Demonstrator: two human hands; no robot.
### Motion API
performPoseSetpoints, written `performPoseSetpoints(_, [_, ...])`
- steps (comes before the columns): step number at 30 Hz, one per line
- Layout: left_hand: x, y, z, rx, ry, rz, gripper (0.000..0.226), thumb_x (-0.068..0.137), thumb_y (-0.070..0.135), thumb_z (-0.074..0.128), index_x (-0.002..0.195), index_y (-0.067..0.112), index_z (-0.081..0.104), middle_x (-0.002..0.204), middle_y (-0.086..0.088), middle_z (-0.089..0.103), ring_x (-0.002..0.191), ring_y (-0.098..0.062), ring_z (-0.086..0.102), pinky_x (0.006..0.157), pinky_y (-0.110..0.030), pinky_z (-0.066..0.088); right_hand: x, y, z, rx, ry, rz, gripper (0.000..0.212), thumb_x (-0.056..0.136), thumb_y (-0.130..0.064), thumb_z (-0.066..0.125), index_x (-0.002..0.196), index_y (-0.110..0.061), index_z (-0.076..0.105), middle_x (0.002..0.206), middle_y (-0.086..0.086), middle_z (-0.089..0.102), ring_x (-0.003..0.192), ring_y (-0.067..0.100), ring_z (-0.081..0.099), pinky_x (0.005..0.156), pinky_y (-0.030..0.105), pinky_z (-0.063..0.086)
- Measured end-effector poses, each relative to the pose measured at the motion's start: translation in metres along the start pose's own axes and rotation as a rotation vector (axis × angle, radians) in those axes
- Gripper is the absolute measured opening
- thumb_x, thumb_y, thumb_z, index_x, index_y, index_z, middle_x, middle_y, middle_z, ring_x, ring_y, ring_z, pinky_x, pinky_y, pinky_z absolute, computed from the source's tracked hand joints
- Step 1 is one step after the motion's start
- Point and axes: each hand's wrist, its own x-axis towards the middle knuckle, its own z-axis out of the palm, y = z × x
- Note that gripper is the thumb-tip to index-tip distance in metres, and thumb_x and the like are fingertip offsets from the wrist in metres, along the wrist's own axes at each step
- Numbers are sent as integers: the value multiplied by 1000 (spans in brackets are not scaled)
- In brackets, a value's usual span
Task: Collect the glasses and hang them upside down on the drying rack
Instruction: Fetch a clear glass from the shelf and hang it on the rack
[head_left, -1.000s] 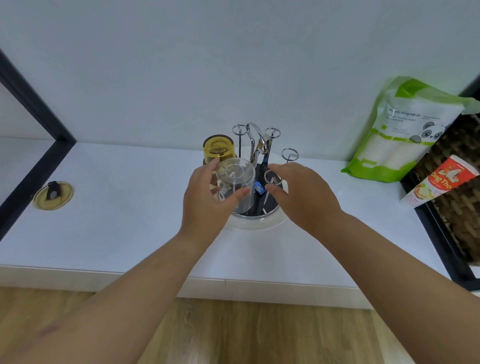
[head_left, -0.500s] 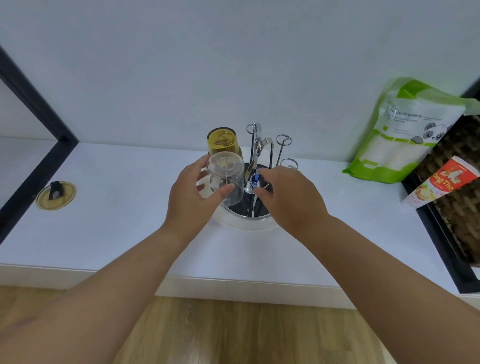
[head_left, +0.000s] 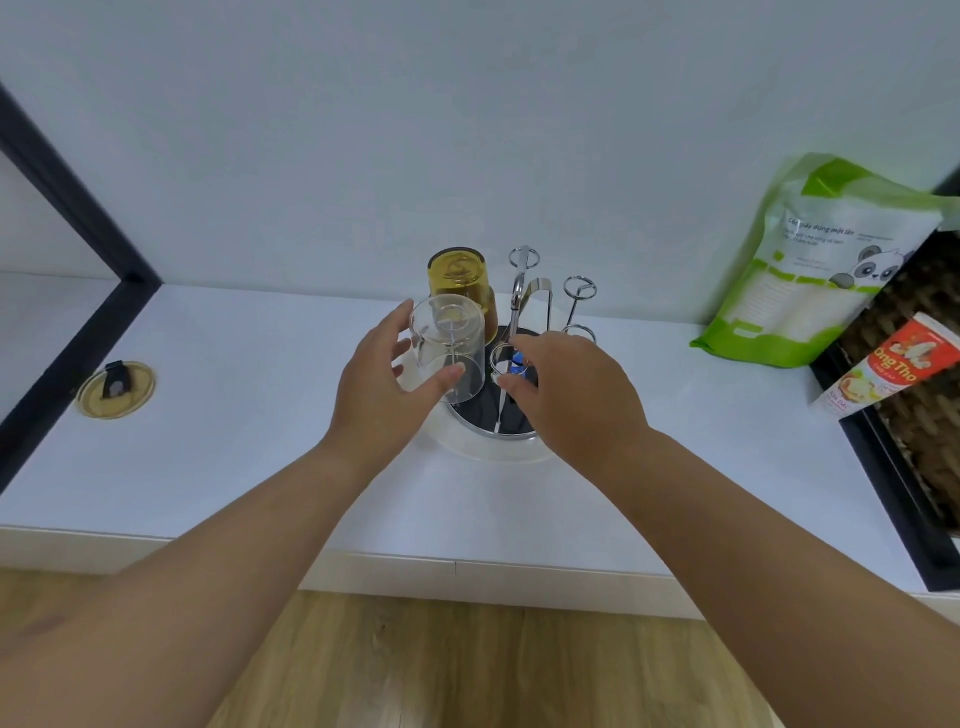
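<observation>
A chrome drying rack (head_left: 485, 413) with ring-topped pegs stands on a round black base in a white dish on the white shelf. An amber glass (head_left: 460, 280) hangs upside down on a back peg. In front of it a clear glass (head_left: 449, 338) sits upside down over another peg, whose wire shows through it. My left hand (head_left: 379, 395) wraps the clear glass loosely, thumb on its lower front and fingers at its left side. My right hand (head_left: 571, 395) pinches the ring of a front peg (head_left: 503, 358) between thumb and forefinger.
A green and white pouch (head_left: 810, 280) leans on the wall at the right. A red and white tube (head_left: 883, 364) rests against a wicker basket (head_left: 930, 415). A yellow lid (head_left: 115, 389) lies at the left, near a black frame post (head_left: 78, 338).
The clear glass has sunk lower over its peg and my left fingers have loosened around it. My right hand has shifted onto a front peg ring; the rack's pegs look turned.
</observation>
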Motion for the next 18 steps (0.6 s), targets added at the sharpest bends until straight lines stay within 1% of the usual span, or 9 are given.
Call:
performPoseSetpoints(2, [-1, -1, 0, 1, -13, -3, 88, 82, 47, 81, 156, 34, 35, 156, 10, 45, 125, -1, 47, 83, -5, 39, -1, 0, -1, 10, 10, -2, 37, 103, -40, 60, 131, -18, 67, 110, 3, 72, 105, 25, 65, 82, 32, 47])
performPoseSetpoints(4, [-3, -2, 0, -21, -30, -5, 91, 80, 51, 81, 156, 36, 33, 156, 14, 43, 125, 0, 47, 85, -6, 39, -2, 1, -2, 12, 5, -5, 36, 102, -41, 61, 129, -18, 67, 105, 2, 70, 100, 25, 62, 79, 31, 45])
performPoseSetpoints(6, [-5, -2, -1, -35, -46, -10, 96, 79, 56, 79, 159, 38, 28, 159, 16, 39, 129, 0, 45, 91, -12, 40, -3, 3, -5, 16, -1, -10, 35, 100, -43, 64, 124, -18, 67, 98, 0, 67, 90, 21, 56, 76, 29, 41])
performPoseSetpoints(7, [-6, -2, -1, -35, -52, -15, 98, 79, 57, 78, 160, 39, 25, 161, 15, 36, 132, -2, 43, 95, -17, 41, -3, 5, -6, 28, -5, -8, 36, 98, -44, 65, 123, -18, 67, 100, 0, 68, 88, 19, 53, 75, 29, 40])
performPoseSetpoints(12, [-13, 1, -5, -39, -37, -37, 97, 80, 63, 73, 160, 44, 21, 166, 15, 27, 146, -10, 37, 109, -33, 42, -5, 18, -20, 139, -29, 18, 58, 93, -45, 73, 142, -17, 62, 120, 5, 71, 98, 19, 58, 83, 25, 37])
performPoseSetpoints(14, [-18, 6, -9, -34, -22, -37, 95, 81, 65, 71, 159, 44, 22, 166, 15, 26, 148, -11, 34, 114, -39, 41, -8, 22, -27, 165, -19, 37, 60, 92, -42, 76, 143, -16, 61, 124, 5, 71, 106, 22, 62, 86, 25, 39])
performPoseSetpoints(16, [-24, 11, -16, -15, -17, -26, 90, 82, 67, 68, 158, 45, 24, 164, 17, 28, 148, -9, 33, 117, -43, 39, -11, 25, -36, 187, -3, 62, 58, 92, -39, 77, 143, -16, 62, 126, 4, 70, 110, 22, 63, 88, 25, 41])
performPoseSetpoints(18, [-28, 21, -26, 27, -14, 11, 84, 85, 68, 65, 156, 45, 28, 160, 21, 33, 146, -6, 35, 117, -43, 39, -12, 29, -48, 197, 8, 87, 57, 92, -40, 77, 143, -18, 62, 128, 1, 70, 113, 20, 63, 91, 25, 41])
